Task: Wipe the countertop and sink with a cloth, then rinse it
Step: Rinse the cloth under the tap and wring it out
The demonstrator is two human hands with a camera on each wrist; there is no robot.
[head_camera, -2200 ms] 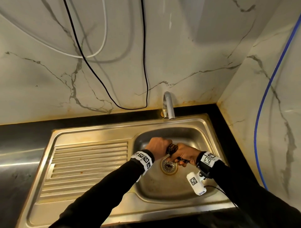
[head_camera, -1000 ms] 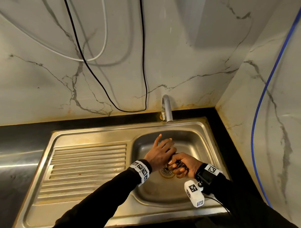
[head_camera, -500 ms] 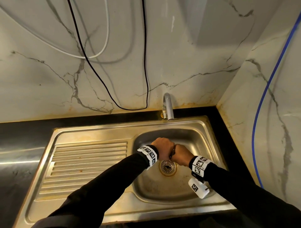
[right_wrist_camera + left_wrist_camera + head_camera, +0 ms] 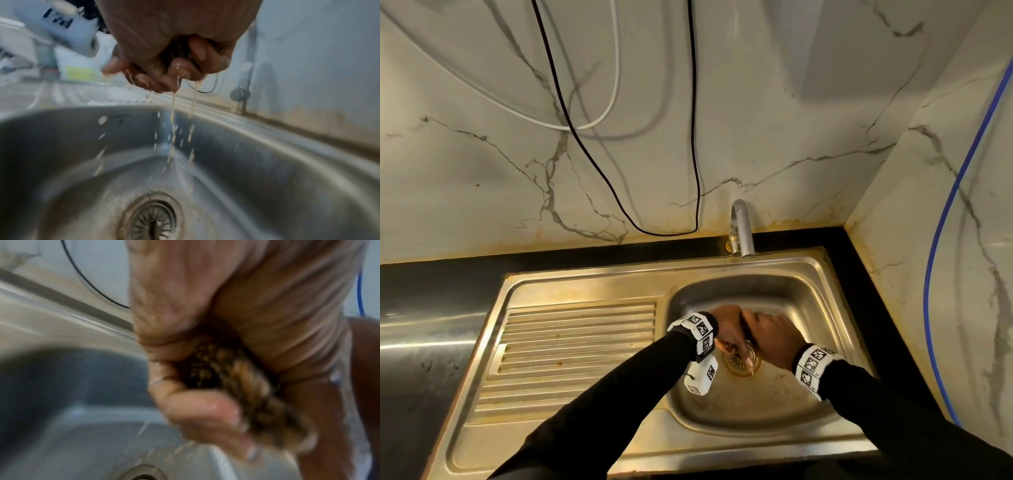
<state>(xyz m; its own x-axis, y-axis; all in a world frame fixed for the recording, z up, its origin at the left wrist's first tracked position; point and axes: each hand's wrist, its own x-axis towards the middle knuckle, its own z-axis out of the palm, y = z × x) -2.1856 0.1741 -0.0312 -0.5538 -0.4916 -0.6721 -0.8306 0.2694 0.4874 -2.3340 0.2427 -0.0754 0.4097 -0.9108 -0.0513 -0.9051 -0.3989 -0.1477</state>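
Fingers (image 4: 201,415) of both hands curl tight around the twisted cloth (image 4: 236,386) above the sink (image 4: 808,274).

Left hand (image 4: 728,325) and right hand (image 4: 774,334) meet knuckle to knuckle, both fisted in a tight grip, forearms converging.

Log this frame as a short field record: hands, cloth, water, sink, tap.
left hand: fingers curled round the cloth, over the basin
right hand: grips the other end, pressed against the left
cloth: brownish, twisted into a rope between both fists
water: murky streams and drops fall from the fingers towards the drain
sink: steel, stained, ribbed drainer on the left
tap: no flow visible at the spout
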